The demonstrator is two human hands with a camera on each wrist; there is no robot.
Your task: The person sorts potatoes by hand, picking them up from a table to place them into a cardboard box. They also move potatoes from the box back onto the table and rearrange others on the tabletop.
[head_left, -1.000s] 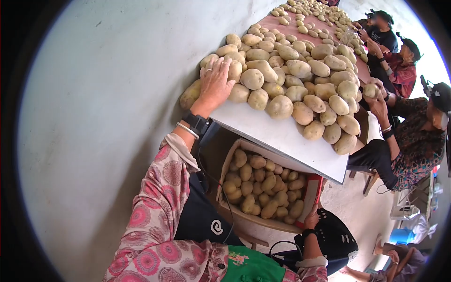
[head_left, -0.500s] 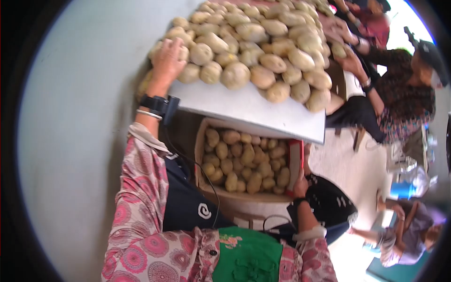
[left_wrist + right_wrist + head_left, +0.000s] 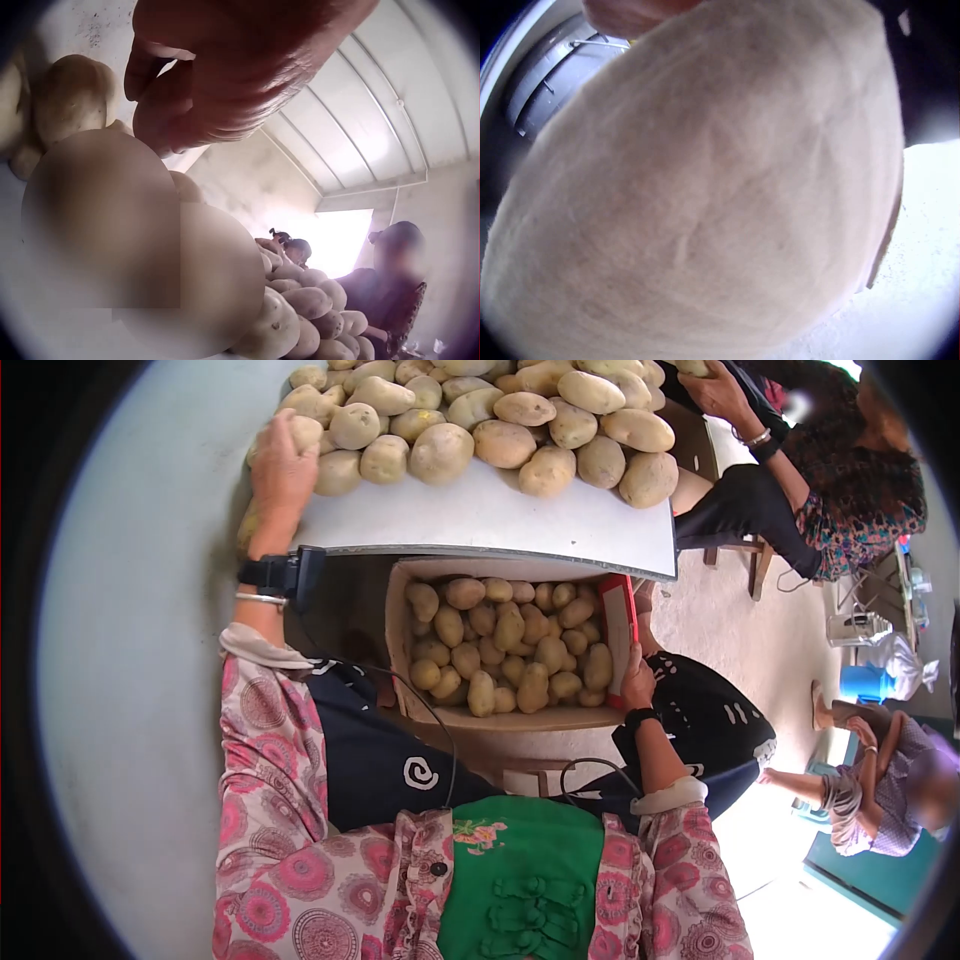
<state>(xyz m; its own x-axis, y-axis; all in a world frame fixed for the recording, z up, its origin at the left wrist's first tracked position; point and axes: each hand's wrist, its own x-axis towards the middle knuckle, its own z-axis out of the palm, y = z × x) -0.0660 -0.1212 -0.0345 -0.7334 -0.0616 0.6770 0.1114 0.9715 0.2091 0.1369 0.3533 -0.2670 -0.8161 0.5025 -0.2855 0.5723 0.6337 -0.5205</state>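
Observation:
Potatoes lie in a heap (image 3: 441,453) on the white-topped table (image 3: 480,520). At the heap's left end, my left hand (image 3: 283,485) rests on the potatoes, its fingers draped beside a pale potato (image 3: 302,432). In the left wrist view the hand (image 3: 225,75) arches above several potatoes (image 3: 71,101), some large and blurred close to the camera. Under the table's front edge stands a cardboard box (image 3: 470,718) of potatoes with a red side flap (image 3: 620,615). My right hand (image 3: 638,680) grips the box at its right side. A broad pale surface (image 3: 720,195) fills most of the right wrist view.
At the table's right side sits a person (image 3: 870,490) with a hand raised near the heap. Another person (image 3: 880,780) sits lower right. A blue bucket (image 3: 866,682) stands on the floor beyond. The wall (image 3: 130,660) runs close along the left.
The head view has tilted and turned, so the table and heap appear higher up. The left hand stays on the heap's left end, and the right hand stays at the box's side.

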